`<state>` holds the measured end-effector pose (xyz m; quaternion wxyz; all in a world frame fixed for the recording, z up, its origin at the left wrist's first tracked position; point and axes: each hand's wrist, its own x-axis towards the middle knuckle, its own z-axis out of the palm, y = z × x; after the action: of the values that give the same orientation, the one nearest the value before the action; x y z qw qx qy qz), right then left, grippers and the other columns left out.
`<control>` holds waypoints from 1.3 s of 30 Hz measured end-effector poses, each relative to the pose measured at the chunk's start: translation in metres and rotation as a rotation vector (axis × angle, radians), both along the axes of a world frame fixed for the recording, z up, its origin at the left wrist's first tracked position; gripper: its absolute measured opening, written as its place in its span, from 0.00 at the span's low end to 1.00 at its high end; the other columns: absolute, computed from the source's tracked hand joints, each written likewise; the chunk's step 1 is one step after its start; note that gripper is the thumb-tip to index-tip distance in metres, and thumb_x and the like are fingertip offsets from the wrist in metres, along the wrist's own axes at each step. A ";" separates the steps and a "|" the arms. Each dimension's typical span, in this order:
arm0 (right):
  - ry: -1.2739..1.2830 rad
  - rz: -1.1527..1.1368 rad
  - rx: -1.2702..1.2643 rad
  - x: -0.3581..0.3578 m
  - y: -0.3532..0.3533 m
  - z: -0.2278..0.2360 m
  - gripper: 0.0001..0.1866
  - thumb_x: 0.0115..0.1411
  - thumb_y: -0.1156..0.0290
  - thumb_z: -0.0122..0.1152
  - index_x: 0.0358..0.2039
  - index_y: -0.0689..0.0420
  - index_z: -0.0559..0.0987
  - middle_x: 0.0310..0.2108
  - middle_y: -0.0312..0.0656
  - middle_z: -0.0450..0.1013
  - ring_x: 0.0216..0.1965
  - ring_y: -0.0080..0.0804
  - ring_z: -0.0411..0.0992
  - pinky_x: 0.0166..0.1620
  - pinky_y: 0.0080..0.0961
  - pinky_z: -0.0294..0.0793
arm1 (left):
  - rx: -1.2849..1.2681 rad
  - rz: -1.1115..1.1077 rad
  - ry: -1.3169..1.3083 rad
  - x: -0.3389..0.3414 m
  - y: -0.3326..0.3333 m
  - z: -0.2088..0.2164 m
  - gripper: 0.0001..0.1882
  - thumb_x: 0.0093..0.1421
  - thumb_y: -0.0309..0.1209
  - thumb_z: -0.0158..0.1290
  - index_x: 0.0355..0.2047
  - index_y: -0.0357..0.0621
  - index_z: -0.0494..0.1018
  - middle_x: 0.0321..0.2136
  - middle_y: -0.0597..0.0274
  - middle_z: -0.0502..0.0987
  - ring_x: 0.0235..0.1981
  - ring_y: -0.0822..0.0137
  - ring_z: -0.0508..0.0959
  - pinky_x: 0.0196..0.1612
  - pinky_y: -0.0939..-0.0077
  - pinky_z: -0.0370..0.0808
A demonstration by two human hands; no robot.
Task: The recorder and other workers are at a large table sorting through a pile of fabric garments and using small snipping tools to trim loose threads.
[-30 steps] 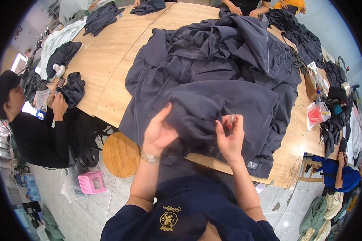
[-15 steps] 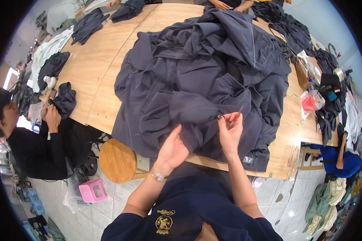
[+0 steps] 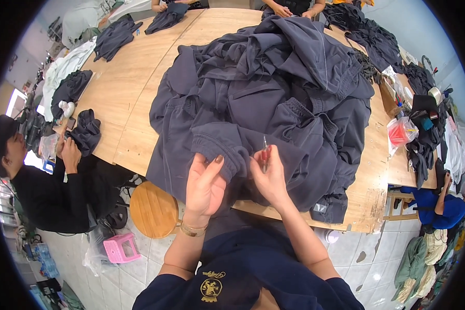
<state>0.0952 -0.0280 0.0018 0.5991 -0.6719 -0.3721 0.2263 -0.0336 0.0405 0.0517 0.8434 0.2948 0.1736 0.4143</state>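
Observation:
A large heap of dark grey garments (image 3: 263,108) with gathered elastic bands lies in front of me on the wooden table. My left hand (image 3: 205,188) is closed at the heap's near side, thumb up, on the gathered edge of a dark grey elasticated garment (image 3: 219,142). Its other fingers are partly behind the cloth. Just to the right, my right hand (image 3: 269,178) grips a small red-handled tool with a thin metal tip (image 3: 265,150). The tip points away from me, over the cloth; its exact kind is too small to tell.
The wooden table (image 3: 134,98) extends left and far. A round stool (image 3: 152,209) and a pink plastic stool (image 3: 122,248) stand at lower left. Co-workers sit at left and right, others stand at the far edge. A red-filled plastic bag (image 3: 400,132) lies at right.
My left hand has moved left and up onto a gathered elastic edge, which now lies turned up. My right hand has come left and nearer, with the tool's tip now pointing away from me.

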 end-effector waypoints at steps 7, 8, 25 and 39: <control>-0.098 0.028 0.345 0.009 -0.005 0.021 0.13 0.52 0.82 0.57 0.37 0.61 0.66 0.28 0.36 0.62 0.26 0.23 0.61 0.33 0.18 0.64 | 0.071 -0.008 0.082 0.015 -0.001 -0.005 0.20 0.60 0.19 0.47 0.53 0.35 0.58 0.47 0.56 0.69 0.49 0.68 0.70 0.55 0.72 0.65; -0.112 0.079 0.422 0.008 -0.002 0.027 0.13 0.51 0.82 0.58 0.37 0.61 0.66 0.29 0.35 0.62 0.26 0.21 0.60 0.33 0.17 0.63 | 0.075 -0.011 0.079 0.015 -0.001 -0.006 0.20 0.60 0.19 0.47 0.53 0.35 0.58 0.47 0.56 0.69 0.49 0.68 0.70 0.55 0.72 0.65; 0.573 0.181 0.347 0.010 0.000 0.021 0.13 0.58 0.83 0.53 0.31 0.56 0.58 0.32 0.40 0.71 0.33 0.18 0.69 0.38 0.16 0.70 | 1.090 0.181 0.895 0.021 -0.005 -0.002 0.20 0.49 0.24 0.59 0.45 0.37 0.73 0.38 0.51 0.77 0.40 0.62 0.77 0.45 0.73 0.71; -0.445 0.097 -0.064 0.012 -0.032 0.025 0.15 0.57 0.60 0.58 0.27 0.58 0.69 0.15 0.43 0.69 0.18 0.44 0.71 0.21 0.31 0.66 | 1.203 0.418 0.960 0.027 0.004 -0.012 0.12 0.45 0.22 0.60 0.33 0.41 0.78 0.25 0.54 0.78 0.23 0.59 0.75 0.29 0.73 0.72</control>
<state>0.1075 -0.0599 0.0268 0.4689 -0.7055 -0.5194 0.1128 -0.0062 0.0447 0.0397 0.2779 0.8069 0.3162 0.4144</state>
